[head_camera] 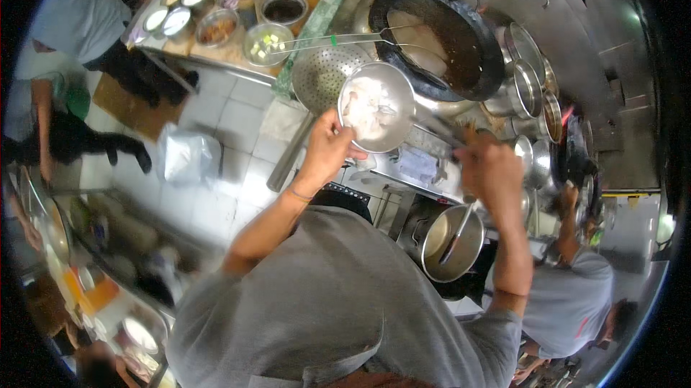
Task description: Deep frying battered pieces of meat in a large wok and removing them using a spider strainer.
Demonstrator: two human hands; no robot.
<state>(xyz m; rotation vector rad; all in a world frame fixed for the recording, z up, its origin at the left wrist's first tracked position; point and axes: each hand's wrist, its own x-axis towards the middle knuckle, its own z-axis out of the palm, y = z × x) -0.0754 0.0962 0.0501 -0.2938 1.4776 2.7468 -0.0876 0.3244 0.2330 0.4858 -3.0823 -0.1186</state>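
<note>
My left hand [329, 148] grips the rim of a steel bowl [397, 118], its thumb inside. Pale, whitish food pieces [366, 107] lie in the bowl. To the right, my right hand [488, 172] is blurred and closed around the handle of a utensil [440, 130] that points toward the bowl; its far end is hard to make out. Beyond the bowl, a black wok [494, 64] holds brown liquid, and a wire skimmer [356, 38] rests across its edge. Left of the wok sits a perforated steel strainer [324, 72], its long handle slanting toward me.
Metal bowls of ingredients [283, 8] crowd the counter at upper left. Steel pots [523, 88] stand right of the wok. A deep pot [452, 242] with a ladle is low on my right. Co-workers stand at left and right [567, 291]. A plastic-wrapped bundle [186, 156] lies on the tiled floor.
</note>
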